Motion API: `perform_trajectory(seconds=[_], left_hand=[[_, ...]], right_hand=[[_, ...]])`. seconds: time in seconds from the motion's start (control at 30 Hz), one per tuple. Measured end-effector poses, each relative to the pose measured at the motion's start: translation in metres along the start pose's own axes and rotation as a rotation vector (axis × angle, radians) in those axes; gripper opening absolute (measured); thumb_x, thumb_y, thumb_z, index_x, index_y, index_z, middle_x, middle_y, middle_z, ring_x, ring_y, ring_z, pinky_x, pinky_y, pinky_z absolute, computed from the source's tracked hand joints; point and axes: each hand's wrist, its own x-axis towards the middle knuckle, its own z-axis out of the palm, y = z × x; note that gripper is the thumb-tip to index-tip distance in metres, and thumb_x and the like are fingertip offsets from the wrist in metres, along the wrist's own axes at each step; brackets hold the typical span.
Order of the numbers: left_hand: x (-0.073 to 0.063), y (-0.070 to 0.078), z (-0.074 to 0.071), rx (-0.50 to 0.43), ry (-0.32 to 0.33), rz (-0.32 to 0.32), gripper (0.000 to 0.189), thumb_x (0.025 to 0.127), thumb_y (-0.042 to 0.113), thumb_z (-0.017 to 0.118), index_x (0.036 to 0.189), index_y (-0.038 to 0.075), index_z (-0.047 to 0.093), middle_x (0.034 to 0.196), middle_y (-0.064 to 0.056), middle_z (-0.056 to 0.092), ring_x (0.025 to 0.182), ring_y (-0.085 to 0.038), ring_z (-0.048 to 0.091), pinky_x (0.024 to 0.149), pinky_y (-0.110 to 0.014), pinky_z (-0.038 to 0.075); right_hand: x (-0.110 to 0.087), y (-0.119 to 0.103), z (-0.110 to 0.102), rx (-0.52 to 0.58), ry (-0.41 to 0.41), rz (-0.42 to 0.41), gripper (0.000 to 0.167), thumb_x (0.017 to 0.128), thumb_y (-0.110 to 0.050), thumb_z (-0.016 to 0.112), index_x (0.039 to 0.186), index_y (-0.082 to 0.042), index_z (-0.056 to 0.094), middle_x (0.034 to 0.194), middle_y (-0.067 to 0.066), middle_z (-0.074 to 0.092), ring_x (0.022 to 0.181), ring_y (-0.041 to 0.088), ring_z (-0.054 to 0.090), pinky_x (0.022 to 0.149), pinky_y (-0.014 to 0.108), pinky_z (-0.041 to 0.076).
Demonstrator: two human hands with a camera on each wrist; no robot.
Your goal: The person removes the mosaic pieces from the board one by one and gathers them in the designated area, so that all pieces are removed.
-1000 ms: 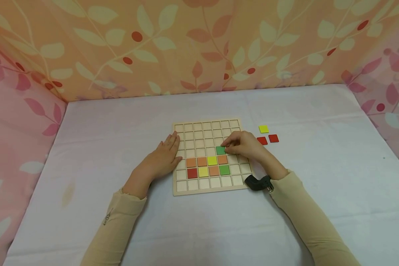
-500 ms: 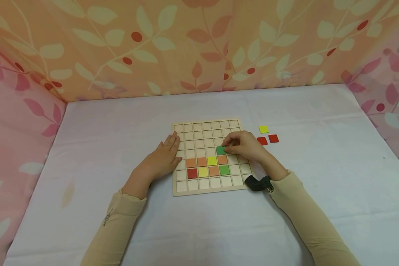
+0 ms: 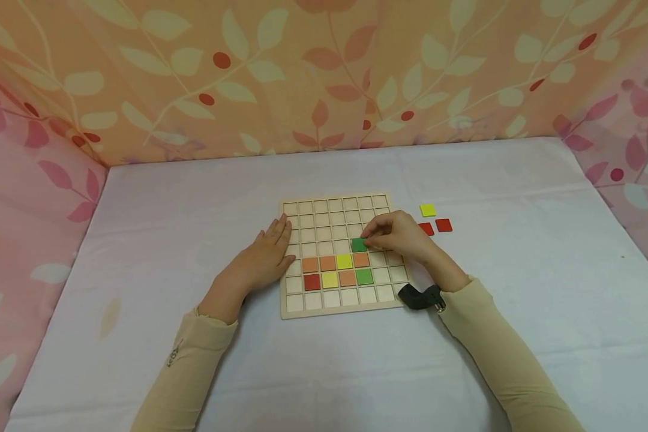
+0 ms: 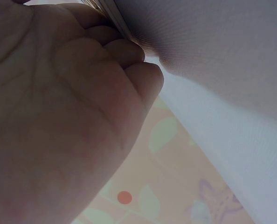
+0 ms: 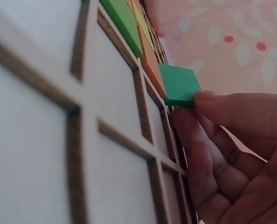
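Note:
My right hand (image 3: pixel 401 236) is over the right half of a wooden grid board (image 3: pixel 322 218) and pinches a dark green square tile (image 5: pixel 178 83) between thumb and fingers. In the right wrist view this tile stands tilted above the grid, just past an orange tile (image 5: pixel 152 70). Orange, yellow, red and lighter green tiles fill two short rows nearer the body, among them a red tile (image 3: pixel 312 282) and a light green tile (image 3: pixel 364 276). My left hand (image 3: pixel 261 258) rests on the board's left edge with fingers extended. In the left wrist view its palm (image 4: pixel 59 107) hides most of the board.
Right of the board lie a loose yellow tile (image 3: pixel 428 210) and two red ones, one of them a red tile (image 3: pixel 444 225) in full view. A black wrist device (image 3: pixel 418 297) hangs by the right sleeve over the board's corner. White cloth (image 3: pixel 324 366) covers the table; patterned curtains (image 3: pixel 324 72) enclose it.
Almost nothing differs. The right hand, holding the green tile, has shifted only very slightly; the left hand stays in place.

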Motion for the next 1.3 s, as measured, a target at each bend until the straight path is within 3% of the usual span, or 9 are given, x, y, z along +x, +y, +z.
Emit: perform_trajectory(seconds=[0.33, 0.87, 1.3], left_hand=[[0.002, 0.001, 0.001, 0.001, 0.002, 0.003, 0.068, 0.101, 0.027, 0.044, 0.148, -0.007, 0.008, 0.156, -0.019, -0.002, 0.143, -0.033, 0.0, 0.113, -0.049, 0.011], [0.0, -0.005, 0.001, -0.001, -0.015, -0.028, 0.069, 0.101, 0.027, 0.043, 0.148, -0.007, 0.006, 0.156, -0.019, -0.004, 0.143, -0.033, -0.001, 0.114, -0.049, 0.01], [0.001, -0.003, 0.004, -0.007, -0.004, -0.001, 0.068, 0.101, 0.026, 0.043, 0.147, -0.008, 0.007, 0.155, -0.02, -0.004, 0.142, -0.034, 0.0, 0.113, -0.049, 0.01]], right_hand=[[-0.002, 0.0, -0.005, 0.035, 0.003, -0.005, 0.008, 0.081, -0.001, 0.071, 0.089, 0.001, 0.072, 0.084, 0.009, 0.07, 0.067, 0.013, 0.061, 0.062, 0.023, 0.051], [0.002, 0.006, -0.01, 0.095, -0.003, 0.014, 0.011, 0.082, -0.004, 0.072, 0.09, 0.002, 0.072, 0.087, 0.01, 0.069, 0.072, 0.015, 0.062, 0.066, 0.024, 0.051], [-0.012, 0.018, -0.038, 0.105, 0.037, 0.035, 0.012, 0.082, -0.002, 0.07, 0.092, 0.005, 0.071, 0.086, 0.007, 0.07, 0.072, 0.013, 0.061, 0.063, 0.026, 0.051]])
